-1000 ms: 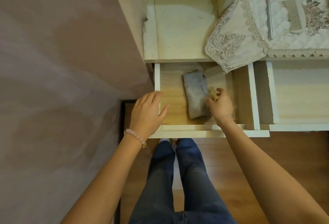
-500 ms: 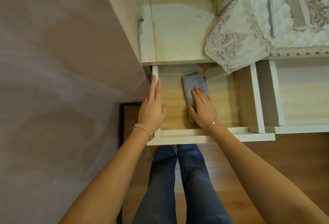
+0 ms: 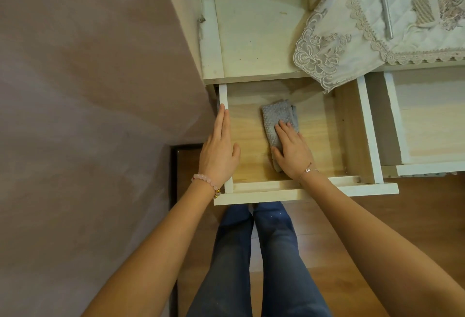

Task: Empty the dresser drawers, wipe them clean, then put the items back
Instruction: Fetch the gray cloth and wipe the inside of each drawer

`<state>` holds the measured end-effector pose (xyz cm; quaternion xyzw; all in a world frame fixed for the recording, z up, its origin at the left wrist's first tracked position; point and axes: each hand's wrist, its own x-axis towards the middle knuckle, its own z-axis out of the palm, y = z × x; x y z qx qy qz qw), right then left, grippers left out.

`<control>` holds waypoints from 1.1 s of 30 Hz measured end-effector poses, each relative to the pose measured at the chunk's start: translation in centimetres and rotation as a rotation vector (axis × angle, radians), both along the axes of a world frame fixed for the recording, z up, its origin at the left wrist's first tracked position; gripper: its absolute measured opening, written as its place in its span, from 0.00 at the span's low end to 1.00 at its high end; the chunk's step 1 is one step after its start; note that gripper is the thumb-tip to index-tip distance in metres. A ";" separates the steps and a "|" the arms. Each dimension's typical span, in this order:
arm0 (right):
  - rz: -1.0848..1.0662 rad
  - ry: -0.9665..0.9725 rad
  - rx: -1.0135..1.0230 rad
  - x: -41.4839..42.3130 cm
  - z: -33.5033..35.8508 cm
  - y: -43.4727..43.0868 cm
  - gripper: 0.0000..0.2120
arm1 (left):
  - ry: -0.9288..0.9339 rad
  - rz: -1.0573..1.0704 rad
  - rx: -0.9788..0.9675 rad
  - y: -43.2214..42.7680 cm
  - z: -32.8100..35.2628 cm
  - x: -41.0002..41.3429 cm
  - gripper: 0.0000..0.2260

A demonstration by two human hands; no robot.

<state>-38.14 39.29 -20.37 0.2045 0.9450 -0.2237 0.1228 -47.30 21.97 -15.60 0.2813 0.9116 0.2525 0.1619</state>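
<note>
A pale wooden drawer (image 3: 366, 125) stands pulled out of the dresser below me, holding nothing but a folded grey cloth (image 3: 274, 119) on its floor. My right hand (image 3: 293, 152) lies flat on the near half of the cloth, fingers together, pressing it down. My left hand (image 3: 219, 150) rests flat along the drawer's left wall, fingers straight, thumb inside the drawer. A second drawer (image 3: 427, 125) is pulled out to the right.
A lace-edged quilted cover (image 3: 352, 27) hangs over the dresser top, with a comb (image 3: 419, 1) and a metal rod (image 3: 386, 6) on it. A mauve wall (image 3: 88, 90) is close on the left. My legs in jeans (image 3: 251, 253) stand on wood floor under the drawer front.
My right hand moved from the cloth's right edge onto it and pressed flat. My left hand slid from the front left corner up along the left wall, fingers straightened.
</note>
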 end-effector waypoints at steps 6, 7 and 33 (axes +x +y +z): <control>0.046 -0.053 0.027 -0.3 -0.5 0.0 0.30 | -0.005 0.100 0.080 2.1 -0.4 -0.8 0.34; 0.058 -0.068 0.040 -0.4 -0.5 0.0 0.30 | 0.001 0.118 0.085 2.2 -0.5 -0.7 0.34; 0.015 0.141 0.101 -5.7 -2.5 3.0 0.25 | -0.176 0.289 0.360 1.7 -2.7 -0.3 0.23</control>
